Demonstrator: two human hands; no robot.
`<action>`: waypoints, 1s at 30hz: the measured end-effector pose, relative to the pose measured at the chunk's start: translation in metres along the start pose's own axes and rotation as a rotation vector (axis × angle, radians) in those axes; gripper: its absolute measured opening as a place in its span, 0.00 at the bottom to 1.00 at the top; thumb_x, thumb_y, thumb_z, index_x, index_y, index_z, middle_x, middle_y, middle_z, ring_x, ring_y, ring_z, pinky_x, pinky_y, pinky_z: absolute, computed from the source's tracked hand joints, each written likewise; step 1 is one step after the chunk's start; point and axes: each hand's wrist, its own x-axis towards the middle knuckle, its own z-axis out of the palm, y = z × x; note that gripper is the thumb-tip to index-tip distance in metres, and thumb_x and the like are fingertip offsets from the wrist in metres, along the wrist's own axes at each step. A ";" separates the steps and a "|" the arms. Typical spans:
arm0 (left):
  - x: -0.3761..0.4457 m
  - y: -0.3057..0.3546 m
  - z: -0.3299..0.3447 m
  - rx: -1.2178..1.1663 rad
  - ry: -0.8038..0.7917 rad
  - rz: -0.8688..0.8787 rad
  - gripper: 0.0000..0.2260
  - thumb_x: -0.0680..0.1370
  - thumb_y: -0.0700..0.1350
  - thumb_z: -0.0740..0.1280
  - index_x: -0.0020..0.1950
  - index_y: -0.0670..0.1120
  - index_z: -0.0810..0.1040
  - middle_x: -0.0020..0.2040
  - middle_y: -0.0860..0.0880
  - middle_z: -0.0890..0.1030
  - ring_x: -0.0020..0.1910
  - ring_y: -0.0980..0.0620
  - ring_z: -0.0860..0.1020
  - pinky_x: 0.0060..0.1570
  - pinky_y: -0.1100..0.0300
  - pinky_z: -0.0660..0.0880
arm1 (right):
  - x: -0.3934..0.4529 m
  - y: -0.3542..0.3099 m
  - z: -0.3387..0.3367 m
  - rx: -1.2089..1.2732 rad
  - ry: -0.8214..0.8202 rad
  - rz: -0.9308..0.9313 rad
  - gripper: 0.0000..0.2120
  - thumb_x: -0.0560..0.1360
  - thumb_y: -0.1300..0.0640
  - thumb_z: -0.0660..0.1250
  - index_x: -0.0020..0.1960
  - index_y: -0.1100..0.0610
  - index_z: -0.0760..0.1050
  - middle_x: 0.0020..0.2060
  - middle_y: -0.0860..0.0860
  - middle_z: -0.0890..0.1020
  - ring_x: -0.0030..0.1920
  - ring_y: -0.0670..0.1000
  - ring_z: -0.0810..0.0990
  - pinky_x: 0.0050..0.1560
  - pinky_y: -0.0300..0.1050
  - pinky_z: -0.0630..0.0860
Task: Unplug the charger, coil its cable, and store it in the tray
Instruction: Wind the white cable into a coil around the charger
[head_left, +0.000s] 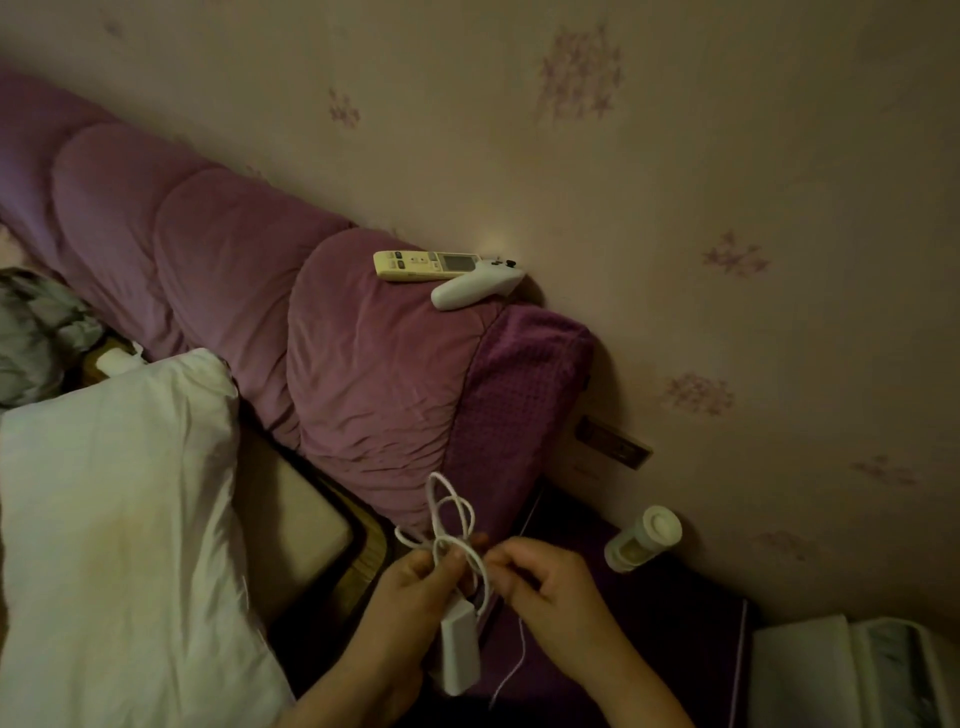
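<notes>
Lower centre: left hand (415, 582) grips the looped white cable (451, 519) above the hanging charger (457, 652); right hand (540, 582) apparently pinches a strand.

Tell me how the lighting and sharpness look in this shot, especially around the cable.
Head view: dim, warm light with a purple cast; the white cable loops and charger stand out softly, both hands slightly blurred; the nightstand under them is nearly black; wide-angle lens tilts and bows the headboard.
</notes>
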 end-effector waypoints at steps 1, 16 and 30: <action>-0.001 0.000 0.000 -0.017 -0.008 -0.008 0.10 0.72 0.47 0.65 0.42 0.46 0.86 0.36 0.48 0.86 0.32 0.56 0.82 0.28 0.68 0.76 | 0.000 0.001 -0.001 -0.045 0.012 0.002 0.06 0.73 0.59 0.69 0.40 0.50 0.80 0.34 0.51 0.83 0.36 0.46 0.79 0.40 0.46 0.77; 0.001 -0.006 -0.002 0.127 0.168 0.120 0.09 0.75 0.42 0.66 0.34 0.45 0.81 0.24 0.51 0.81 0.26 0.58 0.77 0.25 0.65 0.73 | -0.003 -0.009 -0.013 -0.291 -0.240 -0.050 0.09 0.73 0.51 0.65 0.52 0.47 0.81 0.43 0.47 0.85 0.43 0.42 0.82 0.48 0.48 0.79; -0.001 -0.007 0.000 0.308 0.081 0.273 0.08 0.74 0.39 0.67 0.39 0.47 0.83 0.30 0.53 0.85 0.32 0.59 0.80 0.32 0.70 0.76 | -0.001 -0.011 -0.003 0.039 0.034 -0.018 0.09 0.65 0.50 0.73 0.44 0.41 0.80 0.37 0.40 0.80 0.34 0.40 0.80 0.36 0.30 0.74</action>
